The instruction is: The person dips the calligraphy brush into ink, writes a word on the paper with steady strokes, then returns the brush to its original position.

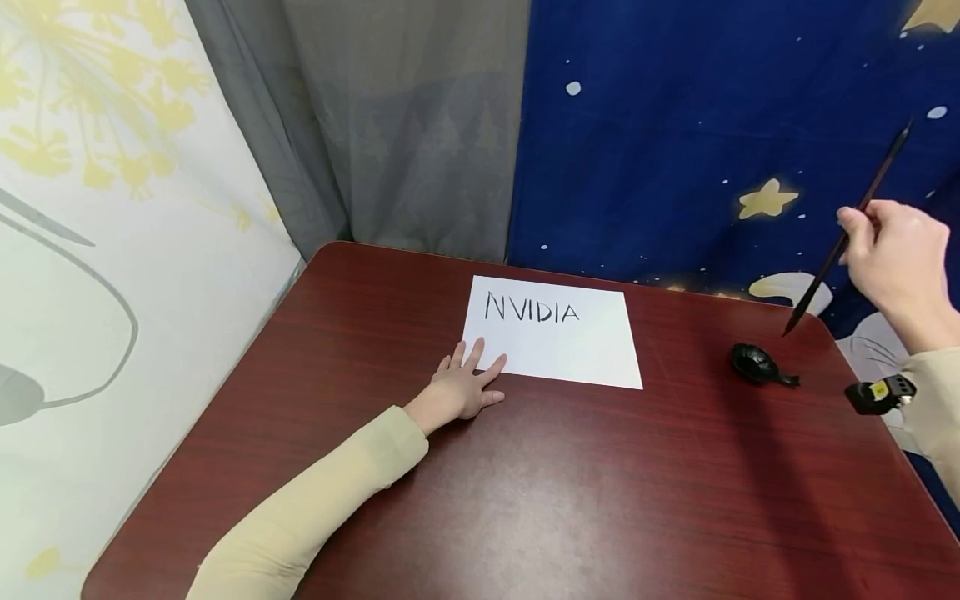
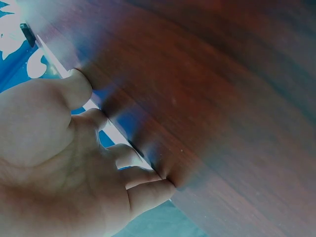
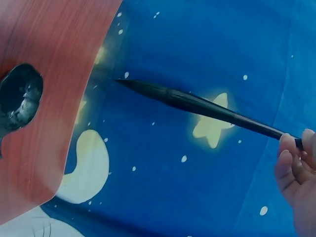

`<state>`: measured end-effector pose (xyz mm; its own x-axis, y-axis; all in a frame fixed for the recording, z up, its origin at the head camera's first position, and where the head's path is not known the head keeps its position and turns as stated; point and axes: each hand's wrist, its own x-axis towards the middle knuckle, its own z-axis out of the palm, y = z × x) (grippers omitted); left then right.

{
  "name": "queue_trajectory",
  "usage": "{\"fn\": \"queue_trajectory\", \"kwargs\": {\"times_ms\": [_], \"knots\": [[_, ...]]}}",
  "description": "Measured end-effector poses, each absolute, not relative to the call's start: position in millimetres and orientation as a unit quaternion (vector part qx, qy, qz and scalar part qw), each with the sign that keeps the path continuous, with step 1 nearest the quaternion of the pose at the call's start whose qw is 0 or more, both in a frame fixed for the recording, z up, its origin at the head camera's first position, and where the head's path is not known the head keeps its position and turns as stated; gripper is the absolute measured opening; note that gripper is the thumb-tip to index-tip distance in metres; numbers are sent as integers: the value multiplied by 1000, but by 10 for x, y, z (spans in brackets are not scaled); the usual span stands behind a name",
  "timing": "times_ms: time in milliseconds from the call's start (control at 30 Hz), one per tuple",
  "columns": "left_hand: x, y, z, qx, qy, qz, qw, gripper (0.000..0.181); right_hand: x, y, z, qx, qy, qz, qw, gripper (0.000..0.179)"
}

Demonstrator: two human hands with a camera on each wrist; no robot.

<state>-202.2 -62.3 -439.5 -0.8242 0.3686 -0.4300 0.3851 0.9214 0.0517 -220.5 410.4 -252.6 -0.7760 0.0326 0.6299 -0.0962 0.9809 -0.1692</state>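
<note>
A white sheet of paper (image 1: pixel 573 350) lies on the table, with NVIDIA lettered in black on its upper part. My left hand (image 1: pixel 465 387) rests with spread, straight fingers on the sheet's lower left corner and the wood beside it. Up at the right, my right hand (image 1: pixel 896 254) pinches the dark handle of a writing brush (image 3: pixel 197 106). The brush slants down to a pointed black tip, which is above the table and apart from the paper. Below that tip sits a small black ink dish (image 1: pixel 756 364) with a short stem; its hollow looks wet in the right wrist view.
The reddish-brown wooden table (image 1: pixel 540 500) has rounded corners. Behind it hang a grey curtain (image 1: pixel 420 125) and a dark blue cloth (image 1: pixel 645 167) with stars. A white patterned cloth (image 1: pixel 150 292) is on the left. A black device (image 1: pixel 879 393) is strapped to my right wrist.
</note>
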Motion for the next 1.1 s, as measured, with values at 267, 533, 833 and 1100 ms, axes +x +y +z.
{"fn": "queue_trajectory", "kwargs": {"times_ms": [267, 533, 833, 1100], "knots": [[-2072, -631, -4438, 194, 953, -17, 230, 66, -2188, 4281, -2655, 0, -947, 90, 307, 38], [-2063, -627, -4408, 193, 952, -22, 235, 65, -2194, 4421, -2747, 27, -949, 86, 303, 36], [-1985, -610, -4265, 194, 953, -24, 229, 64, -2236, 4508, -2841, -28, -976, 75, 204, 41], [-1974, -606, -4316, 192, 954, -14, 229, 64, -2234, 4566, -3009, -40, -986, 59, 150, 43]]}}
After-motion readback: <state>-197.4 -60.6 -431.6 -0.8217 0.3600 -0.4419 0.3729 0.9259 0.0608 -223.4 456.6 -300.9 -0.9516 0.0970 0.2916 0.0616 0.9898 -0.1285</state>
